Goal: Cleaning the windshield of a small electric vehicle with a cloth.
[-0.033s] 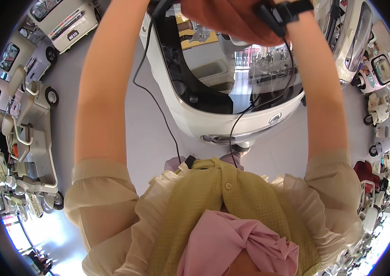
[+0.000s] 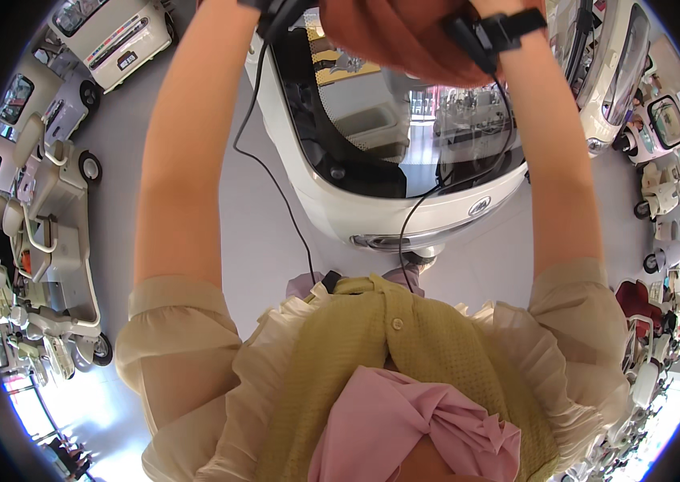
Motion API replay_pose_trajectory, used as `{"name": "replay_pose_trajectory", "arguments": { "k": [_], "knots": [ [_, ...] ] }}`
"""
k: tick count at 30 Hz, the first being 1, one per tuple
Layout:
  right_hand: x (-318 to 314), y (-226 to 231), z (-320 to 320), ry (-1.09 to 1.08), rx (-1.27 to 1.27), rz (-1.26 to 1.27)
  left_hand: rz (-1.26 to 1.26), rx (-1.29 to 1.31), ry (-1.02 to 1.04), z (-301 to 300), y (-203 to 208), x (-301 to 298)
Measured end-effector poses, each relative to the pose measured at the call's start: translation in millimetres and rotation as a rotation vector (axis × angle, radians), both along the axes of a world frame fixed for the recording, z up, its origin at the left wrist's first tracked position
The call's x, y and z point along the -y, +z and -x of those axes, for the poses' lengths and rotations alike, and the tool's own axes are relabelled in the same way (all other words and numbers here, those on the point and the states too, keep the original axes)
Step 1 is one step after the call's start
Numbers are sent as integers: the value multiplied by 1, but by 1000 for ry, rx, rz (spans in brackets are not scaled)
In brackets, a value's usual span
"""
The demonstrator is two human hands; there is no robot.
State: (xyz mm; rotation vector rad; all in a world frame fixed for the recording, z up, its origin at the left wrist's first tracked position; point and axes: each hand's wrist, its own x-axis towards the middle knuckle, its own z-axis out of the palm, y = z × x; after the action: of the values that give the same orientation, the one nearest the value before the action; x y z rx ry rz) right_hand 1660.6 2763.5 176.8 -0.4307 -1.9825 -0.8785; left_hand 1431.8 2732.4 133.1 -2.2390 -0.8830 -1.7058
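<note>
Both my forearms reach up and away over the front of a small cream vehicle (image 2: 436,210), and my hands lie beyond the upper edge of the picture. A rust-brown cloth (image 2: 404,40) hangs in folds between my wrists, above the vehicle's windscreen (image 2: 420,140). How my hands hold it, if they do, is hidden. On my left wrist sits a black strap (image 2: 280,20), and my right wrist carries a black strap with a small device (image 2: 488,40). Thin black cables (image 2: 272,173) run from the straps down to my waist.
A second cream vehicle (image 2: 609,64) stands close on the right. Along the left are a boxy cream vehicle (image 2: 119,40) and an open cargo vehicle (image 2: 63,249). Several scooters (image 2: 665,189) line the right side. Grey floor (image 2: 256,233) lies around the near vehicle.
The rust-brown cloth hangs slightly lower over the windscreen. Both my forearms have shifted a little, the wrists coming slightly nearer.
</note>
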Motion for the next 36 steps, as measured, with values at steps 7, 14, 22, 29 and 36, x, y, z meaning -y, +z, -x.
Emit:
{"name": "replay_pose_trajectory", "arguments": {
  "k": [7, 14, 22, 29, 36],
  "knots": [
    [60, -71, -1, -18, -85, 252, -22, 31, -16, -8, -39, 19],
    [115, -196, -7, 52, -348, 670, 168, 84, -59, -17, -164, 70],
    [213, -340, -27, 74, -559, 1396, 954, 270, -107, -37, -345, 151],
    [244, -376, -52, -144, -205, 1400, 908, -143, -64, -24, -381, 181],
    [184, -289, -59, -36, -340, 1066, 498, -206, 52, -34, -285, 128]
  ]
}}
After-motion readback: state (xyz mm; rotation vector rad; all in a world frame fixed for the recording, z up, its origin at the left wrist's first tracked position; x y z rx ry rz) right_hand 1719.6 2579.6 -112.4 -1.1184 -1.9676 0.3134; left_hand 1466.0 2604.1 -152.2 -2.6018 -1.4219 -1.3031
